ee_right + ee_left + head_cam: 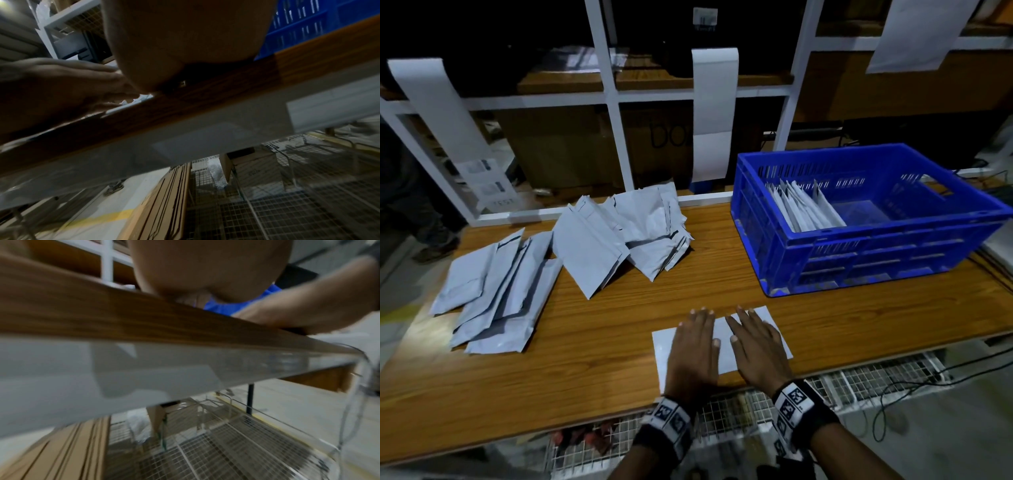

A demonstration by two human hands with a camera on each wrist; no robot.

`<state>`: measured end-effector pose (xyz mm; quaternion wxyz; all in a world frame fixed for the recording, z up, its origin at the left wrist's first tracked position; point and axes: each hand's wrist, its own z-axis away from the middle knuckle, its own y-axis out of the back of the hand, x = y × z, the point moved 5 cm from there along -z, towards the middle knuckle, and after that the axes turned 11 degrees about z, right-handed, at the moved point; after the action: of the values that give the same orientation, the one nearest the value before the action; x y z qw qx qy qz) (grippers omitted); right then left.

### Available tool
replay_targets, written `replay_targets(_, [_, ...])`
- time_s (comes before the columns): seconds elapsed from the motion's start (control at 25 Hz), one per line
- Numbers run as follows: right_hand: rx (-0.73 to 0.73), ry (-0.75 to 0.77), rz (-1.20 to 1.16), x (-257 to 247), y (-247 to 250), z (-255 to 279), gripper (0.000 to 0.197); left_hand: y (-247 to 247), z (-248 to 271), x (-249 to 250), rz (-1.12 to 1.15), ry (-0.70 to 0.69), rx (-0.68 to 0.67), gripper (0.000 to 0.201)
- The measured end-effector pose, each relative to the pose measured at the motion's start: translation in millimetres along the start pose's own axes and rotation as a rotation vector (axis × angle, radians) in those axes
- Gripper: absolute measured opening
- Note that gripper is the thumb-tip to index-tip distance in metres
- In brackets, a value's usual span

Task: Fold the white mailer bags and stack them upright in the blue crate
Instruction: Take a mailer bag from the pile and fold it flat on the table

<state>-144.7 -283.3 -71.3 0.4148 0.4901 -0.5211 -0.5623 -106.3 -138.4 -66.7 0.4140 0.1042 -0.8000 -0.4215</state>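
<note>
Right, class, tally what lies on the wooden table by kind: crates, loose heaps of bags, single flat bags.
Blue crate: 1
Loose heaps of white bags: 2
Single flat bag, under left hand and right hand: 1
Total: 4

Wood-grain table (592, 325), smooth white plastic mailer bags (592, 246), blue plastic crate (876, 260).

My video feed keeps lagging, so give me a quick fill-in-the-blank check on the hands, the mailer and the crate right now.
1. Both hands, the left hand and the right hand, press flat on one white plastic mailer bag lying on the ____ table.
2. The folded mailers stand at the ____ end of the blue plastic crate.
3. The loose unfolded mailers lie to the ____ of the crate.

Missing words: wooden; left; left
</note>
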Motion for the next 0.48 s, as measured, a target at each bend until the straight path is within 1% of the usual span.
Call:
replay_targets(0.12, [-0.019,-0.011,0.053,1.2,4.6,3.9,0.066,-28.7,-3.0,5.7,-0.046,0.046,-0.033,0.051])
replay_targets(0.2, [0.003,-0.011,0.098,1.7,4.6,6.5,0.059,-35.5,-0.8,2.1,-0.081,0.053,-0.033,0.049])
replay_targets(0.28, [0.008,-0.022,0.126,2.9,1.7,7.3,0.053,-38.5,-0.6,-1.7,-0.073,0.064,-0.073,0.058])
replay_targets(0.32, [0.018,-0.024,0.141,3.8,0.0,7.7,0.052,-37.3,-1.7,-2.0,-0.066,0.076,-0.081,0.059])
replay_targets(0.44, [0.067,-0.013,0.188,7.5,-4.6,7.6,0.052,-32.8,-7.0,0.0,-0.041,0.114,-0.099,0.048])
replay_targets(0.48, [0.073,-0.012,0.194,8.8,-5.0,6.3,0.053,-31.1,-7.3,-0.2,-0.054,0.126,-0.12,0.048])
